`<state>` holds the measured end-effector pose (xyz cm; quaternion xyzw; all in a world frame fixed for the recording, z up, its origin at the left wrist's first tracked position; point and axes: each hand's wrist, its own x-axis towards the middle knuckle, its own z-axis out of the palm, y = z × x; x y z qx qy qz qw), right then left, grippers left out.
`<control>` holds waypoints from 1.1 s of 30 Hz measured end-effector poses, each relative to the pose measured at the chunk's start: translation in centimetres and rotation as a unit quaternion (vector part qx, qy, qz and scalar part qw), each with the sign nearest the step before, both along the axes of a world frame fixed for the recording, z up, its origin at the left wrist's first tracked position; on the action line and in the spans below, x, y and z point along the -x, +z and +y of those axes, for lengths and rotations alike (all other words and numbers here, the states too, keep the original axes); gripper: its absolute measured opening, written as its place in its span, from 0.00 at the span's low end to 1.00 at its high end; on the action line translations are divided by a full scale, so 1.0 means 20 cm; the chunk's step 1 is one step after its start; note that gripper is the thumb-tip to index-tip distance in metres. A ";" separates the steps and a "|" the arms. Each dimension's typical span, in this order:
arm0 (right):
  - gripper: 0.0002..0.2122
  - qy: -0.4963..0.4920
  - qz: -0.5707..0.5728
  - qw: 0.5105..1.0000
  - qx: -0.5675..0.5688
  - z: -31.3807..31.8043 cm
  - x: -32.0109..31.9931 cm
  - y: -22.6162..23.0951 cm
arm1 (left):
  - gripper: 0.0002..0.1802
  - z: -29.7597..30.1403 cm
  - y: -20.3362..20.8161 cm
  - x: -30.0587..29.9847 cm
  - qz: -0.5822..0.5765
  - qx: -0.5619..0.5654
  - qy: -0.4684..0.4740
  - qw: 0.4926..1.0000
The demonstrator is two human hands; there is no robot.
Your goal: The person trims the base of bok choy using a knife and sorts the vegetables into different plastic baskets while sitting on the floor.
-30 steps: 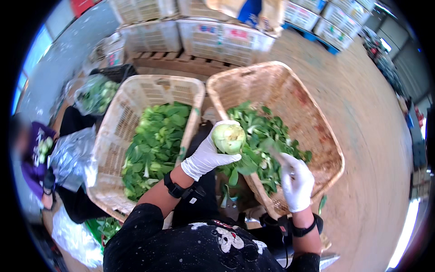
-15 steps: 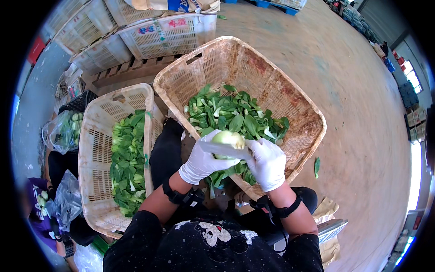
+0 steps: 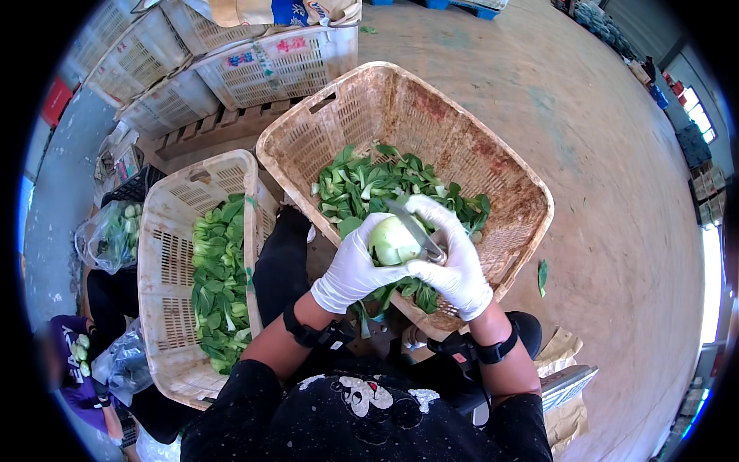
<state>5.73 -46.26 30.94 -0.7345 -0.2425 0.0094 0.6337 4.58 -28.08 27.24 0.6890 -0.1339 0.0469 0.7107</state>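
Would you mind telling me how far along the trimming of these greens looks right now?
Done: the pale basket on the left holds a long row of leafy greens. In hand: the left hand has a grip on one pale green head while the right hand lays a knife blade across it. Left: the brown basket in front is partly filled with loose greens.

I count two open baskets before me: one brown basket [image 3: 493, 165] with loose greens, and one pale basket [image 3: 165, 262] left of it, also with greens. Beyond the brown basket stand at least three white crates [image 3: 285, 65]. One round green vegetable [image 3: 391, 240] and one knife [image 3: 416, 229] sit in my two gloved hands.
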 end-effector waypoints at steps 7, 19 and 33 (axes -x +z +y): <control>0.11 -0.014 0.183 0.978 0.095 -0.12 -0.02 0.04 | 0.29 0.06 0.09 -0.01 0.051 -0.357 0.024 0.932; 0.17 0.009 0.298 0.951 -0.075 -0.08 -0.06 0.00 | 0.35 0.04 -0.01 0.03 0.217 0.243 -0.166 0.931; 0.23 -0.007 -0.075 0.989 0.124 0.04 0.02 -0.06 | 0.34 0.05 -0.17 0.07 0.072 -0.073 -0.065 0.993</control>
